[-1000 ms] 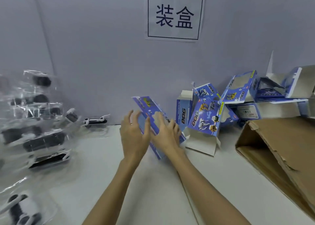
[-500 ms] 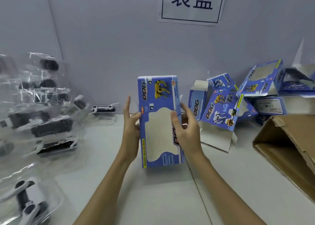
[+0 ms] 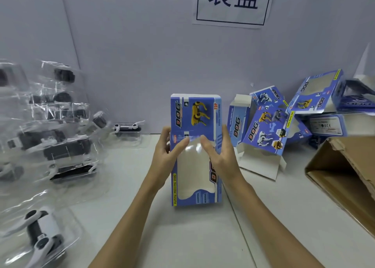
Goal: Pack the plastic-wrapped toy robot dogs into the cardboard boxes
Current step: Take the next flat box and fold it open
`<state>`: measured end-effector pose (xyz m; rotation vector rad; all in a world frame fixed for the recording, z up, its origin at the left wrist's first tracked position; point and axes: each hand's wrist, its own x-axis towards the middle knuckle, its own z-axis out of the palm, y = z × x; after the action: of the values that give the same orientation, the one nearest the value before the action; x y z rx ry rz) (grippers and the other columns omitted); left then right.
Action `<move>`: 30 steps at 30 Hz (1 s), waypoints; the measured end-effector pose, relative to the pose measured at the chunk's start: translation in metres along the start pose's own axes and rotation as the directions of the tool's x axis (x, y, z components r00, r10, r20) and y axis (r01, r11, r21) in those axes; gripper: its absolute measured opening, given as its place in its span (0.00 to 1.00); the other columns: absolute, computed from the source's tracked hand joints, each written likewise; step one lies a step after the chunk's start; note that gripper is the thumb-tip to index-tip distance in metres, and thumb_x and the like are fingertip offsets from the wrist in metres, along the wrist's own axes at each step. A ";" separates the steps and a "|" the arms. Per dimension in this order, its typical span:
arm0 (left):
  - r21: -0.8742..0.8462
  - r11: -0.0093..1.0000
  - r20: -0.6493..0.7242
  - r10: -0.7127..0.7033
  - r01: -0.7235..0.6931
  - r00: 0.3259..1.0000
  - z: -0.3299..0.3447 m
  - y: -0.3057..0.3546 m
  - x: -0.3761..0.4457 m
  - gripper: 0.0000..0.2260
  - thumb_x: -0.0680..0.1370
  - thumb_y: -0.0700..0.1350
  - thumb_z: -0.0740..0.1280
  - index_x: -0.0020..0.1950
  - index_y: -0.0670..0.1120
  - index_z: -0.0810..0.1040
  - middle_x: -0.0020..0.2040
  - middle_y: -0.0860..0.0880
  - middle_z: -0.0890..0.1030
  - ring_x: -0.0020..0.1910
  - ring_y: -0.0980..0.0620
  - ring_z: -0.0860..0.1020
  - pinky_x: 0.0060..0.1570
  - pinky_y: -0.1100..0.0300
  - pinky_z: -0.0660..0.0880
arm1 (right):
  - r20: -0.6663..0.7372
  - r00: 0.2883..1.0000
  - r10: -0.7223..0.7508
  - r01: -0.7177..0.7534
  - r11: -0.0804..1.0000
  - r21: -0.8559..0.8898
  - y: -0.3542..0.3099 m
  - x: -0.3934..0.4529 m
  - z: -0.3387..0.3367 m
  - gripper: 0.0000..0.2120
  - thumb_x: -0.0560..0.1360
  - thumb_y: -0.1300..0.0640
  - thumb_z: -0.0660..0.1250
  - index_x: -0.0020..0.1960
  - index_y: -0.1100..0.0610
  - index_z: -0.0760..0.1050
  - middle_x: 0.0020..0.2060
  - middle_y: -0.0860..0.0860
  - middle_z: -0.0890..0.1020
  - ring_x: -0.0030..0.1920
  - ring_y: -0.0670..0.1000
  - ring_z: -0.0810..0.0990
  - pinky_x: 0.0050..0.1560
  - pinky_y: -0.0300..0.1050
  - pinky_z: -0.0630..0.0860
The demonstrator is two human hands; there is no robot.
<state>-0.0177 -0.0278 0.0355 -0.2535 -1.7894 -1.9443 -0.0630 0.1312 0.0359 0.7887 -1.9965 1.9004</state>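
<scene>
A flat blue window box printed "DOG" stands on end on the white table in the middle of the view. My left hand grips its left edge, thumb across the clear window. My right hand grips its right edge, thumb also on the front. At the left lies a heap of toy robot dogs in clear plastic shells; one more wrapped dog lies at the near left. A single dog in a shell sits by the back wall.
A jumble of blue boxes, some open with flaps out, lies at the back right. A large brown cardboard carton lies open on its side at the right. A grey wall with a paper sign closes the back.
The box was tilted near the pile a second ago; both hands have brought it upright in front of me. My thumbs have moved onto its window face.
</scene>
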 end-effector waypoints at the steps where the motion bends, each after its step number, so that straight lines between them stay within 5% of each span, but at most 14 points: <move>1: 0.011 1.000 0.004 0.002 -0.002 1.000 0.001 0.001 0.000 0.22 0.74 0.59 0.73 0.64 0.55 0.72 0.61 0.52 0.84 0.55 0.44 0.86 0.46 0.54 0.84 | -0.038 0.999 0.010 -0.010 1.000 -0.006 -0.001 -0.001 0.000 0.34 0.74 0.37 0.68 0.75 0.31 0.55 0.66 0.18 0.62 0.69 0.20 0.59 0.71 0.29 0.62; 4: 0.001 1.000 0.022 -0.006 0.006 1.000 0.000 0.000 0.001 0.20 0.77 0.55 0.71 0.65 0.54 0.71 0.61 0.53 0.84 0.55 0.44 0.86 0.46 0.55 0.84 | -0.041 0.997 -0.058 0.057 0.998 -0.023 -0.007 -0.003 0.001 0.27 0.79 0.44 0.68 0.65 0.18 0.60 0.58 0.10 0.64 0.61 0.15 0.61 0.57 0.16 0.63; 7: 0.001 1.000 0.020 -0.002 0.002 1.000 -0.003 0.001 0.000 0.18 0.76 0.55 0.71 0.64 0.55 0.72 0.59 0.54 0.85 0.53 0.46 0.87 0.44 0.57 0.84 | -0.032 0.996 -0.083 0.080 0.994 -0.076 -0.016 -0.003 0.004 0.30 0.80 0.46 0.68 0.60 0.11 0.58 0.57 0.10 0.63 0.62 0.15 0.60 0.55 0.13 0.60; 10: 0.067 0.995 -0.048 0.078 -0.074 0.996 0.001 0.003 0.001 0.19 0.75 0.57 0.75 0.63 0.57 0.73 0.58 0.54 0.85 0.52 0.49 0.86 0.43 0.58 0.83 | -0.074 0.988 -0.137 0.133 0.990 -0.056 -0.008 0.000 0.000 0.28 0.81 0.49 0.69 0.71 0.26 0.61 0.68 0.26 0.69 0.67 0.26 0.68 0.57 0.23 0.71; 13: 0.295 0.940 -0.243 0.246 -0.170 0.938 0.002 0.001 0.002 0.21 0.79 0.60 0.71 0.71 0.59 0.74 0.65 0.53 0.79 0.61 0.50 0.81 0.55 0.51 0.81 | -0.087 0.988 -0.127 0.122 0.991 -0.061 -0.004 -0.003 0.000 0.31 0.80 0.44 0.70 0.77 0.36 0.59 0.72 0.46 0.70 0.70 0.43 0.73 0.63 0.38 0.74; 15: 0.375 0.908 -0.224 0.285 -0.188 0.932 0.005 0.002 -0.002 0.22 0.83 0.63 0.61 0.76 0.60 0.72 0.69 0.56 0.77 0.66 0.55 0.78 0.62 0.52 0.78 | 0.029 0.992 -0.126 0.128 0.991 -0.046 -0.002 -0.009 0.007 0.35 0.77 0.39 0.71 0.79 0.35 0.57 0.72 0.43 0.72 0.72 0.47 0.73 0.67 0.40 0.75; 17: 0.366 0.897 -0.143 0.317 -0.248 0.937 0.010 0.001 -0.007 0.21 0.86 0.58 0.56 0.79 0.58 0.69 0.70 0.57 0.79 0.65 0.60 0.79 0.59 0.59 0.81 | 0.100 0.992 -0.081 0.079 0.997 0.023 -0.004 -0.012 0.016 0.41 0.74 0.36 0.73 0.78 0.30 0.52 0.74 0.34 0.69 0.73 0.43 0.72 0.65 0.39 0.77; 20: 0.407 0.861 -0.154 0.393 -0.304 0.907 0.012 0.003 -0.008 0.24 0.85 0.47 0.65 0.80 0.48 0.67 0.64 0.52 0.83 0.58 0.56 0.83 0.49 0.60 0.83 | -0.010 1.000 0.011 -0.009 0.994 0.111 -0.010 -0.009 0.018 0.43 0.70 0.42 0.78 0.73 0.28 0.54 0.67 0.30 0.73 0.67 0.38 0.77 0.55 0.35 0.80; 23: 0.461 0.864 -0.189 0.319 -0.204 0.929 0.002 0.006 -0.003 0.33 0.77 0.53 0.74 0.79 0.52 0.66 0.69 0.53 0.75 0.65 0.56 0.76 0.57 0.66 0.77 | 0.037 0.998 0.056 -0.063 0.974 0.217 -0.005 -0.003 0.002 0.37 0.76 0.54 0.77 0.73 0.33 0.59 0.59 0.36 0.82 0.61 0.45 0.84 0.49 0.41 0.83; 25: 0.333 0.941 -0.155 0.125 -0.067 0.980 -0.010 0.009 -0.002 0.37 0.73 0.59 0.77 0.79 0.62 0.64 0.73 0.55 0.71 0.70 0.55 0.74 0.59 0.67 0.76 | 0.147 0.987 0.069 -0.116 0.934 0.339 -0.002 -0.001 -0.012 0.35 0.79 0.56 0.70 0.79 0.38 0.59 0.62 0.39 0.83 0.62 0.51 0.84 0.53 0.47 0.84; 27: 0.034 0.997 0.029 -0.070 0.069 0.997 -0.017 0.010 -0.003 0.31 0.75 0.59 0.77 0.76 0.65 0.67 0.71 0.51 0.77 0.66 0.49 0.81 0.55 0.58 0.83 | 0.196 0.977 0.080 -0.159 0.887 0.433 -0.003 0.000 -0.021 0.34 0.80 0.54 0.65 0.82 0.39 0.57 0.67 0.36 0.80 0.66 0.51 0.82 0.57 0.48 0.82; 30: -0.048 0.997 0.133 -0.049 0.056 0.990 -0.013 0.011 -0.006 0.21 0.80 0.53 0.72 0.72 0.56 0.74 0.65 0.46 0.82 0.60 0.42 0.84 0.51 0.44 0.85 | 0.081 0.997 -0.004 -0.019 0.958 0.287 -0.006 -0.005 -0.015 0.23 0.82 0.50 0.63 0.77 0.43 0.67 0.63 0.36 0.80 0.62 0.50 0.82 0.60 0.53 0.80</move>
<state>-0.0051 -0.0398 0.0405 -0.3634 -1.8477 -2.0554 -0.0588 0.1474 0.0396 0.9450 -1.7897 2.2287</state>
